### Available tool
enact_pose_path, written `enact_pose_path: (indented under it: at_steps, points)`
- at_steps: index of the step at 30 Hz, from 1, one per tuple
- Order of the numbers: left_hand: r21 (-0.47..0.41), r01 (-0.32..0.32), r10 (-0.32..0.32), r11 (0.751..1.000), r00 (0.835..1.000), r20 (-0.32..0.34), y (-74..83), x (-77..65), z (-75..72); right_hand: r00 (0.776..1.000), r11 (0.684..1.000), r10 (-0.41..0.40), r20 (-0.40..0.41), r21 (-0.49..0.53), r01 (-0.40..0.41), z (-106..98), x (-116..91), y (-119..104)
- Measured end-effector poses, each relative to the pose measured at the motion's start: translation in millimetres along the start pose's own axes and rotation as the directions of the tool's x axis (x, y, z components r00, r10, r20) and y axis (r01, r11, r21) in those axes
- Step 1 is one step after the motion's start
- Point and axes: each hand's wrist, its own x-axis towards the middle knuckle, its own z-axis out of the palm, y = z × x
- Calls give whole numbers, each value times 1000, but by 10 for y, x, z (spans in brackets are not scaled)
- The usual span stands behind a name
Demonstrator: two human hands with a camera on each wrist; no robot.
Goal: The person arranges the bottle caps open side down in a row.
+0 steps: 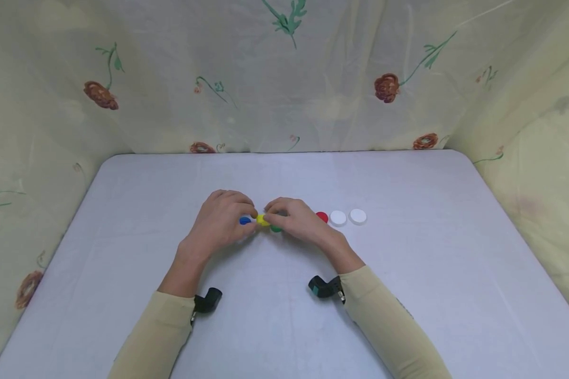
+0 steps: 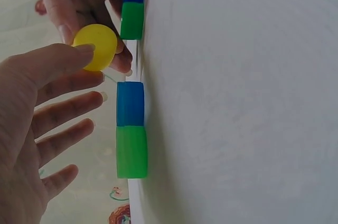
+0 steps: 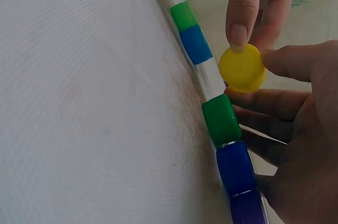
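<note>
Between the two hands is a yellow bottle cap (image 3: 242,68), raised above the white table and turned flat side toward the right wrist camera. My left hand (image 1: 224,218) pinches it with thumb and index finger, its other fingers spread apart in the left wrist view. From the opposite side, my right hand (image 1: 296,220) also grips the cap's edge between thumb and index finger. Below it runs a row of caps with a gap: light green (image 2: 131,151) and blue (image 2: 130,103) on the left, dark green (image 3: 222,120), dark blue (image 3: 236,168) and purple (image 3: 248,208) on the right.
Farther right along the row lie a red cap (image 1: 322,216), a white cap (image 1: 338,218) and another white cap (image 1: 357,216). The white-covered table (image 1: 284,326) meets a flowered curtain (image 1: 332,63) at the back and sides. Each wrist carries a small black camera (image 1: 208,300).
</note>
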Motion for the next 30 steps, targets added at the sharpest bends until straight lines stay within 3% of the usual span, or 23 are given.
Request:
enact_pose_path:
  at_steps: [12, 30]
  points:
    - [-63, 42, -41, 997, 999, 17, -11, 11, 11, 1000, 999, 16, 1, 34, -16, 9, -19, -3]
    - [-134, 61, -59, 989, 998, 20, -45, 37, 9, 999, 999, -46, 15, 15, 46, -2, -12, 3]
